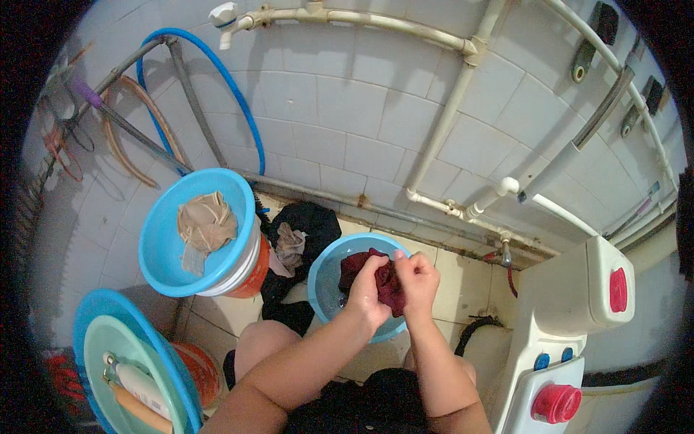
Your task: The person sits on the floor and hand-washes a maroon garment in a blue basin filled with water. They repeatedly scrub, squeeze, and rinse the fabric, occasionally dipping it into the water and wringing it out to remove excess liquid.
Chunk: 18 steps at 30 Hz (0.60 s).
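Here, your left hand [367, 295] and right hand [417, 278] both have their fingers closed on a dark red cloth [383, 278], bunched between them over a small blue basin [329, 286] on the floor. Farther left, a bigger blue basin [163, 246] holds a beige garment [206, 224].

There are 2 hands, a left hand [369, 296] and a right hand [416, 278], on 1 dark red cloth [376, 275]. I count 3 blue basins: 1 small blue basin [325, 286], 1 larger blue basin [163, 246] holding 1 beige cloth [206, 224], and 1 rimmed blue basin [94, 318] at lower left. 1 black garment pile [307, 224] lies on the floor. 1 blue hose [231, 87] hangs on the wall. Perhaps 2 bottles [141, 387] sit lower left.
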Available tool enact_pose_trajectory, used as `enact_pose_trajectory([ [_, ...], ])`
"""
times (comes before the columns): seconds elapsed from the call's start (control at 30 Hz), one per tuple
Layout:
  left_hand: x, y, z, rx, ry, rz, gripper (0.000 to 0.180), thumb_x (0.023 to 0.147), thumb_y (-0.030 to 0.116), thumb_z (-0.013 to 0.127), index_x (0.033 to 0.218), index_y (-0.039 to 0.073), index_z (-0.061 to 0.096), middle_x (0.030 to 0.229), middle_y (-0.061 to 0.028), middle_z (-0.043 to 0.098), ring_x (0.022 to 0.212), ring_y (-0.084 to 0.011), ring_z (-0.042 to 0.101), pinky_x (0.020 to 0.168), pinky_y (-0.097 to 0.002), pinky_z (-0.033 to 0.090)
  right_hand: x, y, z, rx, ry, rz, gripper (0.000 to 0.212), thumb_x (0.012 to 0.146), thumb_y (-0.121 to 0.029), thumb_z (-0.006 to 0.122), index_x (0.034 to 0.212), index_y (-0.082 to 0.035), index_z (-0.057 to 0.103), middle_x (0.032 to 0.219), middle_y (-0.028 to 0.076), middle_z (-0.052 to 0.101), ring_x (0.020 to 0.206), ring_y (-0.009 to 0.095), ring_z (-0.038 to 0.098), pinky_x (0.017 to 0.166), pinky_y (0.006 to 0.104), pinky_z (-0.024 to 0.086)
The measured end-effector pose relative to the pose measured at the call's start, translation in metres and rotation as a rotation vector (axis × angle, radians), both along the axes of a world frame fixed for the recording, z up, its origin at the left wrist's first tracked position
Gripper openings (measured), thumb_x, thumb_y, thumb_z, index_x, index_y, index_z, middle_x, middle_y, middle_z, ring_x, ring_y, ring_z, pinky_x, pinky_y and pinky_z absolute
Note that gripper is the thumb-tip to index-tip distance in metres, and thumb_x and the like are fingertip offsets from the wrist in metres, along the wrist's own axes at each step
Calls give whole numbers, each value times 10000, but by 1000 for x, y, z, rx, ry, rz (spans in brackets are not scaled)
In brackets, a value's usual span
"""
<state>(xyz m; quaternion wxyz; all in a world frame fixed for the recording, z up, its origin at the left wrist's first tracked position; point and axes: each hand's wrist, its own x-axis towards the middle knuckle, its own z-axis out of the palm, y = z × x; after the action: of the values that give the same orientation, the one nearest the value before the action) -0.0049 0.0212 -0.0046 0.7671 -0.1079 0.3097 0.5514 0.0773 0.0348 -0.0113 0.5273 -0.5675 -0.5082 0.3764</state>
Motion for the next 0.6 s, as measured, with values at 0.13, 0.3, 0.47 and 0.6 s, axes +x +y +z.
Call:
enact_pose_trajectory([
  [0.13, -11, 10, 5, 38, -43, 17, 151, 803, 253, 531, 852, 115, 569, 851, -57, 629, 787, -251, 606, 775, -389, 488, 5, -6, 5, -290, 853, 108, 139, 858, -217, 580, 860, -86, 534, 870, 18, 568, 797, 108, 527, 705, 261, 427],
  [0.3, -7, 17, -12, 41, 25, -57, 257, 877, 339, 494, 988, 118, 567, 1024, -71, 618, 931, -243, 590, 858, -397, 454, 19, 1, 1, -422, 883, 109, 174, 909, -237, 503, 943, -78, 565, 884, 34, 586, 817, 152, 561, 758, 301, 464],
  [0.47, 5, 4, 0, -4, -133, -333, 313, 875, 367, 530, 1085, 136, 558, 1083, -64, 601, 988, -233, 565, 901, -408, 427, 31, 5, 8, 226, 92, -202, 215, 914, -205, 480, 765, -72, 558, 727, 51, 583, 657, 175, 556, 659, 308, 463],
  [0.6, -4, 20, -55, 186, -267, -360, 314, 813, 428, 611, 803, 115, 583, 851, -45, 617, 725, -188, 596, 657, -329, 496, -3, -34, 1, 764, -744, 364, 98, 780, -80, 533, 707, -124, 581, 701, 102, 602, 613, 294, 590, 598, 360, 480],
])
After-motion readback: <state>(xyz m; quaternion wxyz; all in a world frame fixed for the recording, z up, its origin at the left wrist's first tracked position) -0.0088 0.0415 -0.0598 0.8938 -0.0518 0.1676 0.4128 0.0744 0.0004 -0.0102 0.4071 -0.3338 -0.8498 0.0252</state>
